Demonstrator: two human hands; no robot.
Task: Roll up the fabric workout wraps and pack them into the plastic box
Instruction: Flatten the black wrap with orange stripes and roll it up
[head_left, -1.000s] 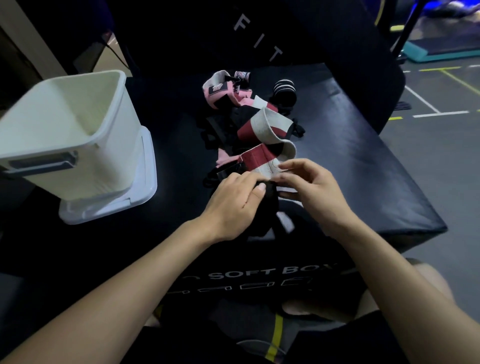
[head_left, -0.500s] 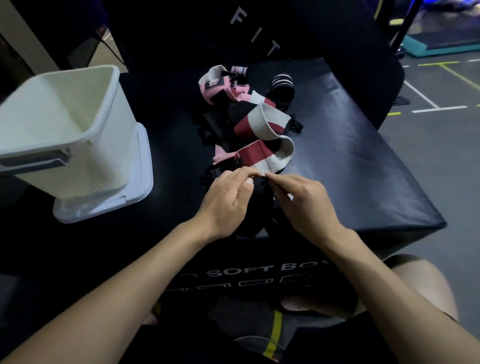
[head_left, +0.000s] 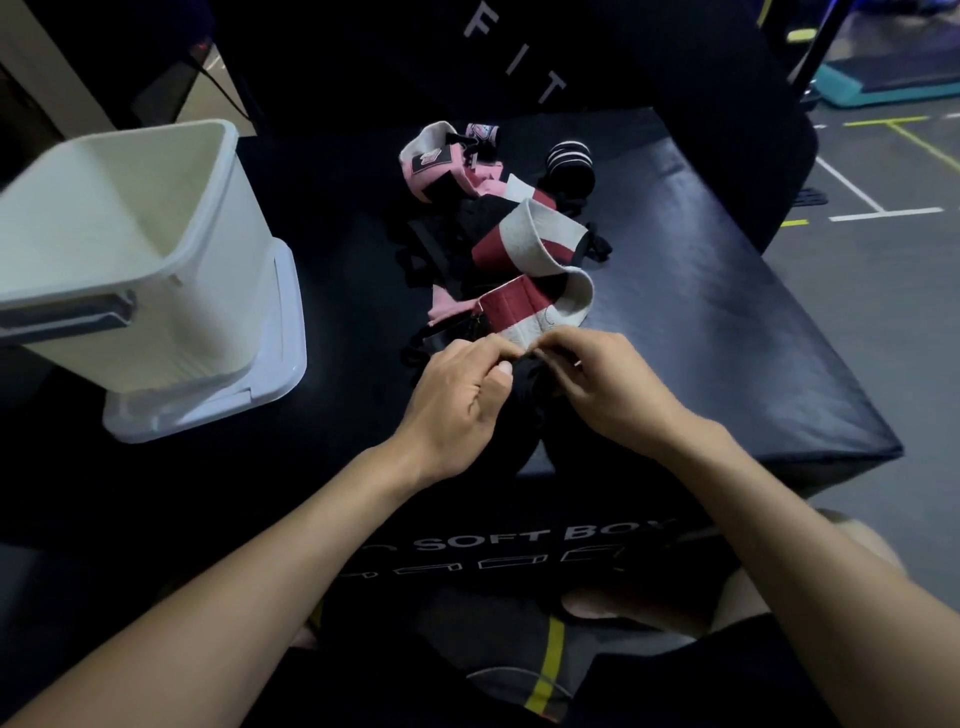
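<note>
Head view shows left hand (head_left: 457, 397) and right hand (head_left: 613, 384) each pinching the red-and-white wrap (head_left: 524, 312) end; roll tightly, edges aligned, before the box (head_left: 197, 208) at ten o'clock.

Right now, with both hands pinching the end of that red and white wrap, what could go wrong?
The red and white wrap trails back over the pile, so rolling may drag the pink wrap along. The left hand and right hand pinch only its tip; the roll could start loose.
</note>
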